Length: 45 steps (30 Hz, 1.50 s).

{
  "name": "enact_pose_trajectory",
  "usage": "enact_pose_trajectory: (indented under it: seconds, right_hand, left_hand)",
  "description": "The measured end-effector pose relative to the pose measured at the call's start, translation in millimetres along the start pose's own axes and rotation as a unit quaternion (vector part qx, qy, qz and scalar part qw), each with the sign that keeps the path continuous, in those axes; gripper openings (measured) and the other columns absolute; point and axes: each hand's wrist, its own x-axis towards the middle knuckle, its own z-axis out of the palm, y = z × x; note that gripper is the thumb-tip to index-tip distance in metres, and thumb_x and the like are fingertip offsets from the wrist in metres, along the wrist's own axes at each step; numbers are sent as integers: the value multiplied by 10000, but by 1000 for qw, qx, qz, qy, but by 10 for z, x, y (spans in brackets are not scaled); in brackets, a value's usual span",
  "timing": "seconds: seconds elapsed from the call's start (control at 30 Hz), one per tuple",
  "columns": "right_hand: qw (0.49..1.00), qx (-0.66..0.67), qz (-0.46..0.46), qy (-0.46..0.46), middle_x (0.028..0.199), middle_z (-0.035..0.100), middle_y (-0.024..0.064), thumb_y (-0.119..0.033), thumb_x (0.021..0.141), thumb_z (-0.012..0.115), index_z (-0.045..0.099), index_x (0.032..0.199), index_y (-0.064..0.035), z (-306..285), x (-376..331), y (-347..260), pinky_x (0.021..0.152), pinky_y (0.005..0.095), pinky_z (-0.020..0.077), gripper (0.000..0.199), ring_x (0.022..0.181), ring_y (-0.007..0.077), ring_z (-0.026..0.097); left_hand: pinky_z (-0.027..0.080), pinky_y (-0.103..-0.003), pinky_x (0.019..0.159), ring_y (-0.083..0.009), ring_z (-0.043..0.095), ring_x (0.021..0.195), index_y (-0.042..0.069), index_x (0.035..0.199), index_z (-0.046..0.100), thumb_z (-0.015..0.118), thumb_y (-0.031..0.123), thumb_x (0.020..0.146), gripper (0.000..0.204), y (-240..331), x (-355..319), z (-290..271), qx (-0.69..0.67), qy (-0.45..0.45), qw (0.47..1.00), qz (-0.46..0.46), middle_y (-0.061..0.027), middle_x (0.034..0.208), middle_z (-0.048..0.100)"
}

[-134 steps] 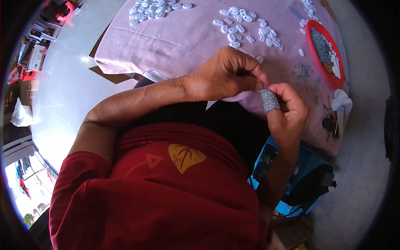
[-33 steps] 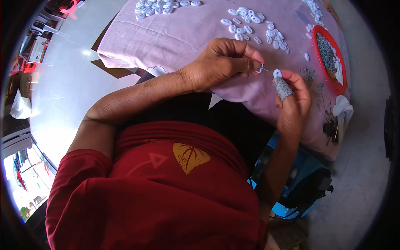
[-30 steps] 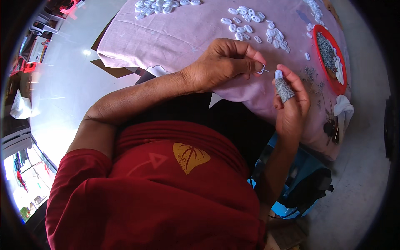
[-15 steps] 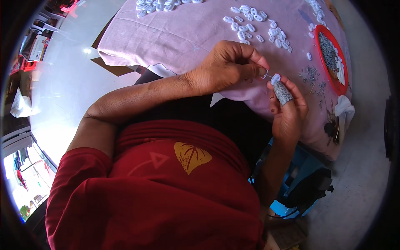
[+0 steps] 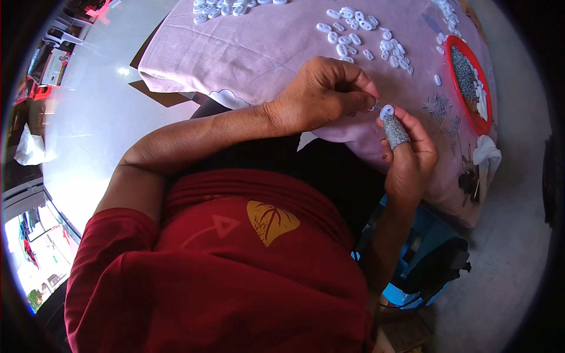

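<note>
My left hand [image 5: 329, 94] pinches a small white piece [image 5: 372, 106] between thumb and forefinger. A thin pin-like link seems to run from it toward my right hand; it is too small to make out fully. My right hand [image 5: 412, 150] is closed on a small white oval plastic piece with holes [image 5: 386, 112], held between thumb and forefinger. A speckled grey fabric cover [image 5: 395, 130] wraps that thumb. Both hands are above the near edge of the pink tablecloth [image 5: 235, 59], close together.
Loose white oval pieces [image 5: 354, 39] lie on the table in several groups. At the right, a red oval tray [image 5: 486, 125] holds many small grey screws or pins. More grey pins [image 5: 440, 106] are scattered beside it, near a white cloth [image 5: 486, 150]. A blue-black bag [image 5: 426, 259] stands below.
The right hand has tilted slightly, and the white oval piece in it has shifted a little left. The left hand holds nearly the same place.
</note>
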Motion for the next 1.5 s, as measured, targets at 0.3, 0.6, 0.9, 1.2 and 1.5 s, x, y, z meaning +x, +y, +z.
enact_pose_trajectory:
  seconds: [0.3, 0.6, 0.9, 1.2, 1.5]
  right_hand:
    - [1000, -11, 5, 6, 897, 703, 55, 42, 846, 605, 688, 1075, 23, 0, -2, -22, 538, 143, 375, 245, 677, 22, 561]
    - [1000, -19, -1, 4, 901, 707, 70, 36, 846, 607, 688, 1071, 25, -5, 11, -11, 539, 146, 381, 239, 683, 28, 569]
    - [1000, -2, 20, 0, 882, 704, 65, 49, 839, 592, 691, 1067, 22, 6, 16, -39, 581, 159, 421, 250, 729, 51, 607]
    - [998, -46, -15, -29, 894, 713, 66, -22, 877, 583, 677, 1113, -13, 20, 19, 13, 506, 150, 370, 254, 601, 28, 533]
    - [999, -5, -20, -25, 953, 683, 82, 95, 837, 553, 665, 1074, 72, 32, 40, -80, 782, 224, 505, 263, 852, 119, 640]
  left_hand:
    - [515, -211, 803, -65, 630, 878, -14, 1028, 677, 656, 47, 914, 131, 12, -7, 11, 15, 6, 1000, -2, -26, 934, 684]
    - [511, -207, 792, -65, 628, 864, -8, 1023, 681, 655, 47, 915, 124, 9, -10, 6, 18, 8, 1000, 6, -23, 921, 684]
    - [511, -212, 798, -67, 630, 873, -5, 1025, 681, 660, 42, 909, 126, 36, -19, 10, 28, -1, 1000, 14, -28, 922, 688]
    - [519, -210, 798, -77, 641, 885, -13, 1050, 678, 637, 37, 922, 143, 16, -14, 10, 11, -20, 1000, 7, -47, 953, 698]
    - [536, -234, 775, -105, 647, 860, -28, 1091, 659, 603, 9, 934, 171, 27, 14, -13, -112, -40, 993, -20, -81, 979, 699]
